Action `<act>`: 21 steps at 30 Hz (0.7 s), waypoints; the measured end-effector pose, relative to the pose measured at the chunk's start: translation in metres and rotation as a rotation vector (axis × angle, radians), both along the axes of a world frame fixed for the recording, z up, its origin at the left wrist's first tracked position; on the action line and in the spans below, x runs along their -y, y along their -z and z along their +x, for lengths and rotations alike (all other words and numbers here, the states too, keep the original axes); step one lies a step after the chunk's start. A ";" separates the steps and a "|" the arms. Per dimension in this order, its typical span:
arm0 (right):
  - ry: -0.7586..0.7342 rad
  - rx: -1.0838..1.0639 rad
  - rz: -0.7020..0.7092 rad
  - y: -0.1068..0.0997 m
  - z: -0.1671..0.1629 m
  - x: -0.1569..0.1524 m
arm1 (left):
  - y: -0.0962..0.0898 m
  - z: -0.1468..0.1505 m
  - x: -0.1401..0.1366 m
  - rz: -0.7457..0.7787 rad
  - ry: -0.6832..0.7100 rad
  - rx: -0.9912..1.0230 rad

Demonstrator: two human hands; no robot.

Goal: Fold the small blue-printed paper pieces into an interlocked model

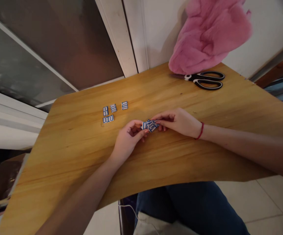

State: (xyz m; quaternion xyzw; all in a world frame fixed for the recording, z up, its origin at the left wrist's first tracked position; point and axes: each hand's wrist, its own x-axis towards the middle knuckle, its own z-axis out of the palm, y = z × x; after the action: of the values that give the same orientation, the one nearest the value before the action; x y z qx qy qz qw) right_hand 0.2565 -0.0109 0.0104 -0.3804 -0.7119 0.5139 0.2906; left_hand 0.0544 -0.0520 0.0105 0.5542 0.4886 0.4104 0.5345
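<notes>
Close to the middle of the wooden table (82, 163) is a loose bunch of small white labels with blue borders (151, 125). My left hand (129, 137) has its thumb and fingers closed on the left side of this bunch. From the right, my right hand (180, 122), with a red cord at the wrist, pinches the bunch's other side. The labels overlap at different angles, and the fingers hide some of them. Beyond my left hand lie similar blue-bordered labels in small groups: one group (105, 111), another (113, 108), a lower row (108, 119) and a separate group (124, 105).
Black-handled scissors (208, 80) lie at the back right, their blades partly beneath a bundle of pink fluffy material (210, 36) against the wall. A framed glass panel (58, 39) stands behind the table's far left edge.
</notes>
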 end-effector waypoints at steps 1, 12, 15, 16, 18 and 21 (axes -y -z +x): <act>0.004 0.014 0.019 0.000 0.000 0.000 | -0.001 0.000 0.000 0.007 0.002 -0.001; 0.048 -0.047 -0.002 0.002 0.002 -0.005 | -0.001 -0.005 -0.002 0.082 -0.168 -0.011; 0.127 -0.114 -0.048 0.003 0.003 -0.009 | -0.006 -0.005 0.000 0.158 -0.236 -0.029; 0.143 -0.131 -0.061 0.003 0.003 -0.009 | -0.007 -0.004 0.001 0.180 -0.227 -0.051; 0.139 -0.148 -0.082 0.003 0.002 -0.006 | -0.007 -0.003 0.003 0.207 -0.164 -0.110; 0.059 -0.118 -0.062 0.002 -0.002 0.002 | -0.001 -0.002 0.004 0.200 -0.066 -0.221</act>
State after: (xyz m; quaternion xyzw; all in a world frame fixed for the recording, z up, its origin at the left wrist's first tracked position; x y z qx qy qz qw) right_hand 0.2547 -0.0124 0.0085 -0.3792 -0.6656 0.5485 0.3353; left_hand 0.0527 -0.0565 0.0110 0.6301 0.5192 0.4109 0.4056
